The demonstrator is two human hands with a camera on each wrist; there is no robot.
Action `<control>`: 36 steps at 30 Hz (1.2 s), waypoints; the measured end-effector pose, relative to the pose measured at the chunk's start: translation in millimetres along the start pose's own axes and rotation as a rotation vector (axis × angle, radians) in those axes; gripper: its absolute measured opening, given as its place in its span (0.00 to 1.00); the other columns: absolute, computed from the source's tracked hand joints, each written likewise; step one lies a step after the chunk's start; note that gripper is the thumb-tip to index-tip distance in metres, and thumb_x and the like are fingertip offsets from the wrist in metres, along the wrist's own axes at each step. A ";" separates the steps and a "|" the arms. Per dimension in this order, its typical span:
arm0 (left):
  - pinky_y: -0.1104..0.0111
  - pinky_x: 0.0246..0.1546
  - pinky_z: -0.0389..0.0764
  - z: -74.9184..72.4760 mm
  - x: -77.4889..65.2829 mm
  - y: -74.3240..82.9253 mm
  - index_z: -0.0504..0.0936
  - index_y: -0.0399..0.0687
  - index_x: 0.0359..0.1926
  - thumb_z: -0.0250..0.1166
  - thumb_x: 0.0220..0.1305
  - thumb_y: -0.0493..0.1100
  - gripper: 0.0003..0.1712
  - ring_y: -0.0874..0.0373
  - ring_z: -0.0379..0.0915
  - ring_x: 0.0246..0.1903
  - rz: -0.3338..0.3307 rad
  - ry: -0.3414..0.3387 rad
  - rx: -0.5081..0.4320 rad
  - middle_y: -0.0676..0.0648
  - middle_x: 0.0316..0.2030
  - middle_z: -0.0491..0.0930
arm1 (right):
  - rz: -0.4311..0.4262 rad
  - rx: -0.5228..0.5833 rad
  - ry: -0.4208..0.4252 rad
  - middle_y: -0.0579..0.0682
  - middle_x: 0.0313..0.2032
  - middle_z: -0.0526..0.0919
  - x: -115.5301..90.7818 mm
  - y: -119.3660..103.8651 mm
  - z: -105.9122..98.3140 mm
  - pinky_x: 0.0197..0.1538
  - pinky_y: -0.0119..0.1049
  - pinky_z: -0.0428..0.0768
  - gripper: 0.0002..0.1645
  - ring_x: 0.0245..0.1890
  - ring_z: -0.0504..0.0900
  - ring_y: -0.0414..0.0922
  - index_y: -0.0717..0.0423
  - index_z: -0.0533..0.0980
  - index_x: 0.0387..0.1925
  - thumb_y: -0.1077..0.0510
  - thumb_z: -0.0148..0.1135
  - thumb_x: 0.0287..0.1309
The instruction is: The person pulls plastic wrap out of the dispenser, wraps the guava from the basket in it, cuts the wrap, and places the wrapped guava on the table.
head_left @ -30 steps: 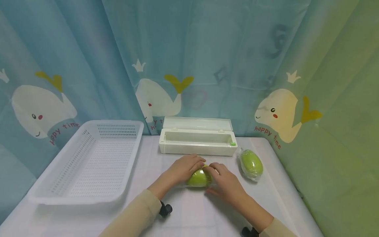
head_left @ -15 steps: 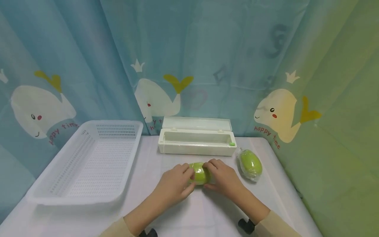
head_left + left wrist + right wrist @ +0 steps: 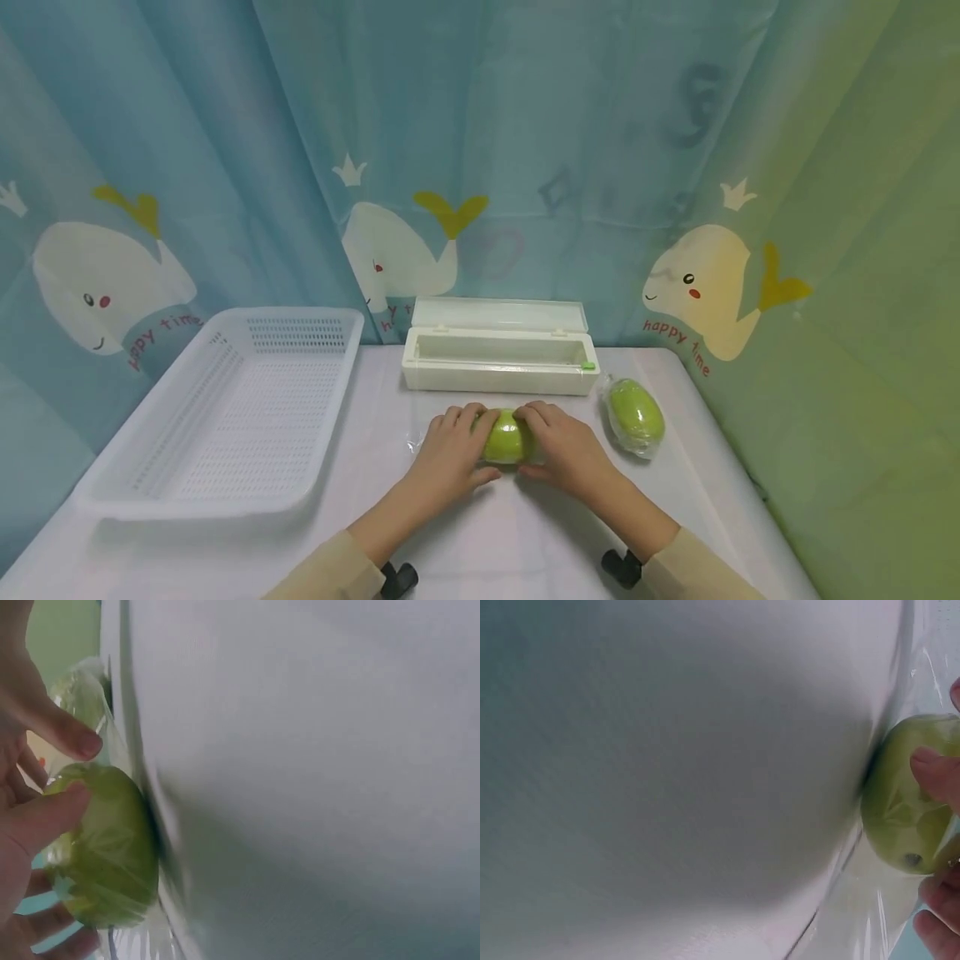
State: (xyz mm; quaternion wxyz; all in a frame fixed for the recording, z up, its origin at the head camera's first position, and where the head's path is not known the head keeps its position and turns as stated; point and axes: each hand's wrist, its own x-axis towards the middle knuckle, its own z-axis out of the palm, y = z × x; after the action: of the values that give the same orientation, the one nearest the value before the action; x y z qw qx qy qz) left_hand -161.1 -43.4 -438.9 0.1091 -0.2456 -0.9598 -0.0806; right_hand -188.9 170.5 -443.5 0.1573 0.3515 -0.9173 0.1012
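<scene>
A green oval fruit (image 3: 506, 438) in clear plastic film lies on the white table in front of the open box. From its left side my left hand (image 3: 446, 450) grips it, thumb at the near side and fingers over the top. My right hand (image 3: 567, 446) holds the opposite end between thumb and fingers. In the left wrist view, film clings to the fruit (image 3: 116, 847) and trails off past both ends. The right wrist view shows a dark spot on the end of the fruit (image 3: 896, 802), with loose film (image 3: 862, 907) beside it.
Behind the hands stands a long white cling film box (image 3: 498, 379), lid raised, with a green slider at its right end. A second wrapped green fruit (image 3: 635, 417) lies to the right. On the left is a large white plastic basket (image 3: 341, 400). Curtains hang behind.
My left hand has moved from over the fruit's far side back to its left end. My right hand has stayed near the right end, shifting only slightly.
</scene>
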 end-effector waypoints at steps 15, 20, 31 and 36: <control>0.53 0.47 0.76 10.3 21.0 -15.0 0.65 0.53 0.69 0.84 0.39 0.54 0.56 0.45 0.68 0.57 -0.070 -0.098 -0.099 0.44 0.62 0.71 | 0.054 0.043 -0.112 0.50 0.52 0.79 16.4 13.0 3.9 0.56 0.43 0.81 0.47 0.53 0.80 0.49 0.56 0.72 0.57 0.46 0.83 0.36; 0.53 0.47 0.76 10.4 25.0 -17.3 0.66 0.54 0.69 0.84 0.39 0.54 0.56 0.46 0.68 0.57 -0.087 -0.108 -0.123 0.44 0.61 0.72 | 0.050 0.057 -0.125 0.50 0.53 0.79 20.2 17.2 3.4 0.54 0.43 0.81 0.46 0.54 0.79 0.48 0.56 0.72 0.58 0.45 0.82 0.37; 0.50 0.52 0.75 10.3 34.9 -21.9 0.68 0.51 0.68 0.83 0.42 0.53 0.52 0.45 0.66 0.58 -0.124 -0.167 -0.174 0.43 0.61 0.71 | 0.099 0.174 -0.194 0.51 0.55 0.79 26.0 23.6 2.4 0.58 0.44 0.79 0.46 0.55 0.78 0.48 0.57 0.71 0.59 0.47 0.81 0.39; 0.49 0.51 0.75 9.2 39.5 -24.7 0.69 0.49 0.68 0.83 0.42 0.53 0.52 0.45 0.66 0.57 -0.136 -0.202 -0.183 0.42 0.59 0.71 | 0.116 0.249 -0.206 0.52 0.55 0.78 28.3 27.1 4.6 0.59 0.45 0.78 0.46 0.55 0.78 0.49 0.58 0.71 0.59 0.50 0.82 0.38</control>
State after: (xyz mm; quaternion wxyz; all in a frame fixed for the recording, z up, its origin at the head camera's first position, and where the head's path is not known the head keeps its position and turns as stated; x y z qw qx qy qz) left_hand -208.6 -44.9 -440.5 -0.0164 -0.1960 -0.9689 -0.1499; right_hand -228.1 171.6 -439.7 0.0115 0.3231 -0.9278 0.1862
